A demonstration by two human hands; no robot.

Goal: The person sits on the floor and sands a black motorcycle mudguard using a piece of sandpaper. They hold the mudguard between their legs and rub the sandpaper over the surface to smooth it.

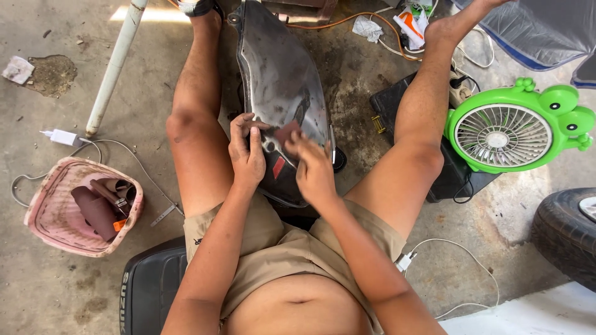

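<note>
At far left a pink basket (56, 217) sits on the floor; our left hand (246, 154) grips the dark panel (279, 80) between our knees; our right hand (313, 170) presses reddish sandpaper (287, 132) onto it; a green fan (512, 127) stands right.

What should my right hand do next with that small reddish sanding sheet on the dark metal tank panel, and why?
Probably stroke the small reddish sanding sheet onward across the dark metal tank panel. The right hand presses it flat there, the left hand steadies the panel's edge, and the surface around the sheet looks dull and patchy.
</note>
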